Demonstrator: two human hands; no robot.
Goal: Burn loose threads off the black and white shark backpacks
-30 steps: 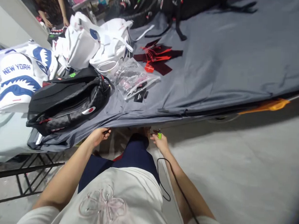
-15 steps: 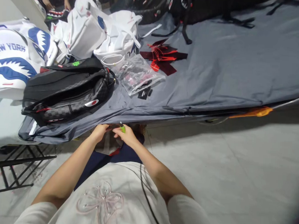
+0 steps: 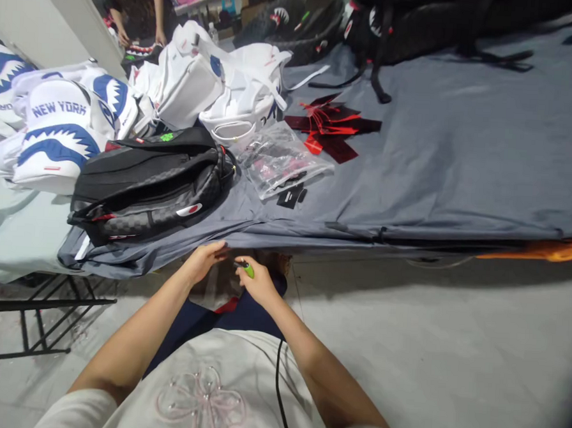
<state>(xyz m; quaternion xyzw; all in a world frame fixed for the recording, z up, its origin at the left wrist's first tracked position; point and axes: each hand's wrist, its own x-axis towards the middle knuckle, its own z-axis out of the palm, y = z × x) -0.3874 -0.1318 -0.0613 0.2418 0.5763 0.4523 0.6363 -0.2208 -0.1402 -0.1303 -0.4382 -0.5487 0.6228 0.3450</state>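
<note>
My right hand [image 3: 259, 283] is closed around a small tool with a bright green handle [image 3: 249, 271]; its dark end points left. To the left, just below the table edge, my left hand [image 3: 207, 261] has its fingers pressed together, and what lies between them is too dark to make out. Under both hands, on my lap, there is a greyish-brown piece [image 3: 215, 287] with a red patch at its lower end. A black checkered backpack [image 3: 153, 188] lies on the table above my hands, its opening facing me.
A grey cloth [image 3: 442, 165] covers the table. White backpacks [image 3: 60, 132] with blue shark mouths fill the left. A clear plastic bag [image 3: 279, 162], black tags [image 3: 291, 196] and red-black strips [image 3: 329, 127] lie mid-table. Another person's hands [image 3: 158, 36] show at the back.
The view has shifted, so the table's things sit farther right and lower. My hands have moved slightly apart, and more of the green tool shows in my right hand.
</note>
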